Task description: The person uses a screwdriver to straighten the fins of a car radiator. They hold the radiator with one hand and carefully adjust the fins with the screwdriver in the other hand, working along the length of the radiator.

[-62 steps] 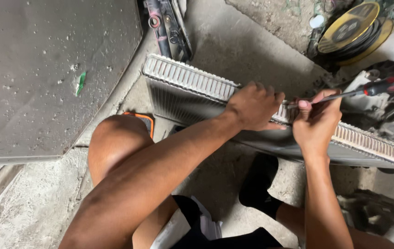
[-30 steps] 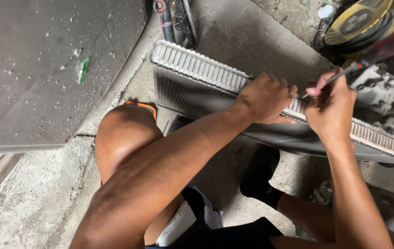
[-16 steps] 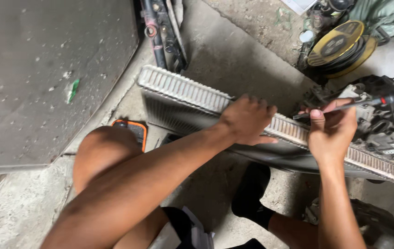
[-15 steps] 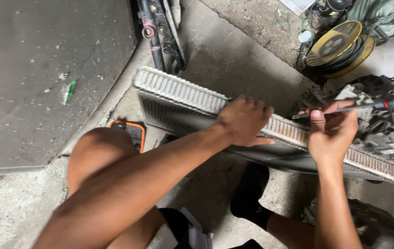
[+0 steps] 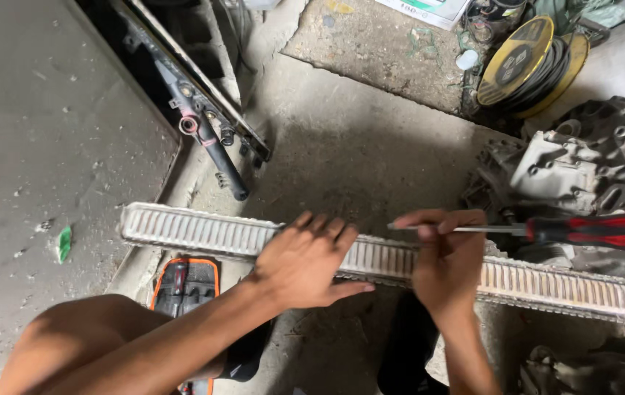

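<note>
A long finned radiator strip (image 5: pixel 195 230) is seen lying edge-up across the concrete floor (image 5: pixel 342 146). Just below its left part, an orange-edged tool case (image 5: pixel 184 285) is placed. Near the strip's middle, the left hand (image 5: pixel 305 260) is laid flat on its top edge, fingers spread and closed on nothing. Just right of it, the right hand (image 5: pixel 444 256) is pinched around the metal shaft of a red-and-black screwdriver (image 5: pixel 590 230), held level just above the strip. Beyond the strip's right part, a grey engine casting (image 5: pixel 583 157) and a yellow cable reel (image 5: pixel 521 55) are seen.
</note>
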